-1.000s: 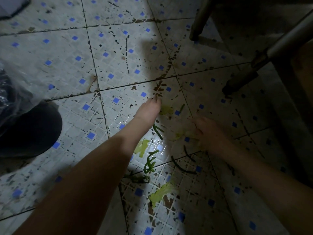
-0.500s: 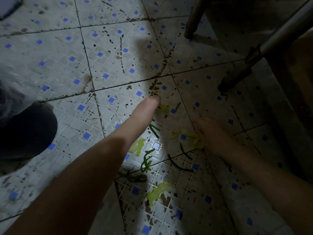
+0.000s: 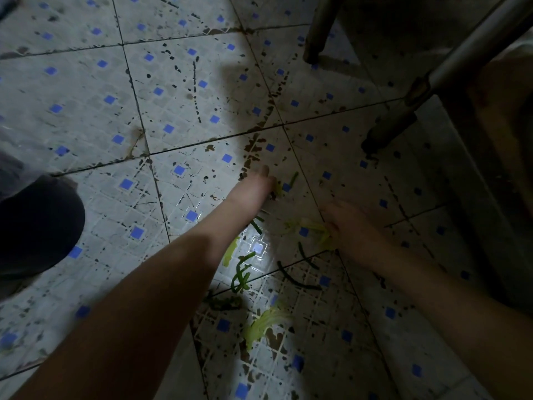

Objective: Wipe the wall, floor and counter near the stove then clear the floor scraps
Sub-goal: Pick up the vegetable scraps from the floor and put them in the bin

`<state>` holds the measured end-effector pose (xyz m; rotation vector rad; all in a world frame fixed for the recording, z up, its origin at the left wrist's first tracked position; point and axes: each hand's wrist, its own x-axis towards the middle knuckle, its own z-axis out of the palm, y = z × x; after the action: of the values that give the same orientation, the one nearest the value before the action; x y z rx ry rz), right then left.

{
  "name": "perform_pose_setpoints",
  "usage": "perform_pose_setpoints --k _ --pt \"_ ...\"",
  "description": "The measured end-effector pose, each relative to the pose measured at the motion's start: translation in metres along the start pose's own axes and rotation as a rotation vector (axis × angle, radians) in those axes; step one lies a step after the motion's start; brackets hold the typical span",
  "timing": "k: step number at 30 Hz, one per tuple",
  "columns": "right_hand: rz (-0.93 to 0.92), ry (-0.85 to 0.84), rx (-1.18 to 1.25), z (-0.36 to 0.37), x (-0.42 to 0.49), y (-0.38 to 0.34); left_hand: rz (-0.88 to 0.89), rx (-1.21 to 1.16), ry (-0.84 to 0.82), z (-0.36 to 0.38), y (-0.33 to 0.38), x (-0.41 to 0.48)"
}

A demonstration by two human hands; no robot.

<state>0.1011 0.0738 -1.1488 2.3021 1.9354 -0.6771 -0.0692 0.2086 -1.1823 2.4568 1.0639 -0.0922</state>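
At the far left, a dark rounded shape (image 3: pixel 37 226) sits on the white tiled floor with blue square insets and dark splatter (image 3: pixel 161 105). Your left hand (image 3: pixel 253 187) reaches down to the floor, fingers together and curled at a pale scrap; whether it grips anything cannot be determined. Between your forearms lie the floor scraps: dark green bean-like strips (image 3: pixel 240 272) and pale yellow-green leaf shreds (image 3: pixel 264 323). Your right hand (image 3: pixel 350 226) rests on the floor, fingers touching a pale yellow-green shred (image 3: pixel 313 228); its grip is not discernible. At upper right, grey metal legs (image 3: pixel 450 70) stand on the floor.
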Motion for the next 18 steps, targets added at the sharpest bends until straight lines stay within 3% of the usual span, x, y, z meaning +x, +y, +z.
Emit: perform_pose_setpoints --k 4,12,18 --pt "-0.017 -0.001 -0.01 0.003 0.004 -0.002 0.017 0.017 -0.026 -0.006 0.001 -0.004" --pt "-0.077 -0.032 -0.123 0.02 0.038 -0.012 -0.068 0.022 0.128 -0.019 -0.017 -0.033" --pt "-0.148 0.083 -0.128 0.015 0.075 -0.016 -0.08 0.072 0.098 -0.027 -0.03 -0.045"
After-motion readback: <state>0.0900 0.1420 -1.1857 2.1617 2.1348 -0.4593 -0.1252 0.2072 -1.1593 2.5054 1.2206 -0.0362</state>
